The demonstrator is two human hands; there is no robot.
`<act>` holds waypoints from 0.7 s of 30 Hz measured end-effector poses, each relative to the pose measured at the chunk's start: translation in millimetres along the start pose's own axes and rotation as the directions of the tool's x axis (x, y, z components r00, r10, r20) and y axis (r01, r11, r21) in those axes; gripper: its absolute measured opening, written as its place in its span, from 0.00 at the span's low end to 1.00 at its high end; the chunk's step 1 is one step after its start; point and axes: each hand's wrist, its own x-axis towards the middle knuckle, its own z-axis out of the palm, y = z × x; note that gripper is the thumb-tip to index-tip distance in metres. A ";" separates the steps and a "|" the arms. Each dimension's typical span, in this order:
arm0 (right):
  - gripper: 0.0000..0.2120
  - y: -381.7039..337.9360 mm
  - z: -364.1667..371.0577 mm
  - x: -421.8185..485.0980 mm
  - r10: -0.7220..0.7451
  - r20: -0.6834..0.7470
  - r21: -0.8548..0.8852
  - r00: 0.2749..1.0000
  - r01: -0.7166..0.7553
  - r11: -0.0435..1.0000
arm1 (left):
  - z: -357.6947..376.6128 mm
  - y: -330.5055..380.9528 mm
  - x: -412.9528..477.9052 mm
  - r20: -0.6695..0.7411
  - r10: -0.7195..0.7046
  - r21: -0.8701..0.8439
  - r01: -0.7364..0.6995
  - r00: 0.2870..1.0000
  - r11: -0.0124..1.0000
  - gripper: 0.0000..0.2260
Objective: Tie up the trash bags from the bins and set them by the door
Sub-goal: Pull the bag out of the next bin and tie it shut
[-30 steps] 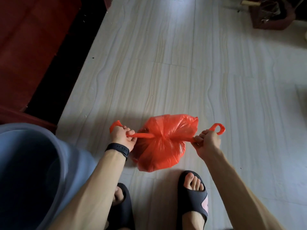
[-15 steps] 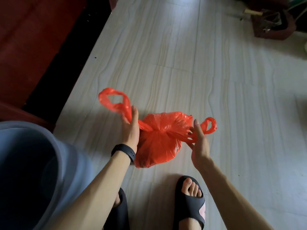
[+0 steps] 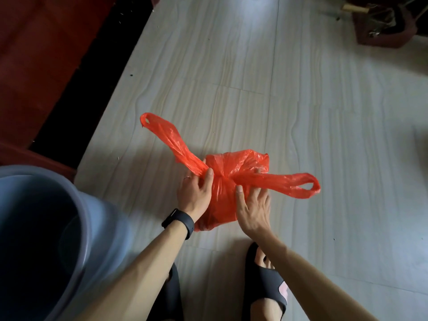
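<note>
A filled red plastic trash bag [image 3: 229,174] rests on the pale tiled floor in front of my feet. Its two handle loops are crossed over at the top. One handle [image 3: 166,137] sticks out up and to the left, the other handle [image 3: 291,185] lies out to the right. My left hand [image 3: 195,193], with a black wristband, pinches the base of the left handle between thumb and fingers. My right hand [image 3: 253,207] grips the base of the right handle against the bag, fingers spread over it.
A grey-blue empty bin [image 3: 46,232] stands at my lower left. Dark red furniture [image 3: 39,61] with a black gap beneath runs along the left. A dark red box of clutter [image 3: 384,26] sits at the far right. My feet wear black slippers [image 3: 266,283].
The handles were pulled taut outward a second ago. Both hands have since slid inward to the knot, and the handle loops now hang slack and longer on each side.
</note>
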 end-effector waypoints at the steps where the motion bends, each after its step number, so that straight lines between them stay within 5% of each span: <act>1: 0.18 -3.2 -0.3 2.6 -0.055 -0.019 -0.061 0.998 0.054 0.997 | 0.5 -1.3 0.1 -0.002 0.033 0.013 -0.033 0.999 0.999 0.27; 7: 0.14 -13.0 0.5 15.3 -0.263 -0.198 -0.088 0.944 0.250 0.964 | 4.6 2.8 -3.3 0.021 0.159 0.140 -0.161 0.987 0.977 0.25; 11: 0.14 -35.5 -5.7 22.1 -0.248 -0.285 0.012 0.926 0.262 0.965 | 6.0 15.7 -6.2 -0.023 0.232 0.219 -0.222 0.972 0.950 0.27; 14: 0.18 -50.7 -12.7 29.5 -0.115 -0.162 0.264 0.980 0.156 0.952 | 4.1 16.1 -3.6 -0.037 0.249 0.195 -0.238 0.968 0.952 0.26; 21: 0.16 -48.1 -17.1 55.6 0.123 0.122 0.165 0.985 -0.143 0.976 | -5.0 23.0 -9.2 -0.062 0.458 0.335 -0.414 0.887 0.846 0.12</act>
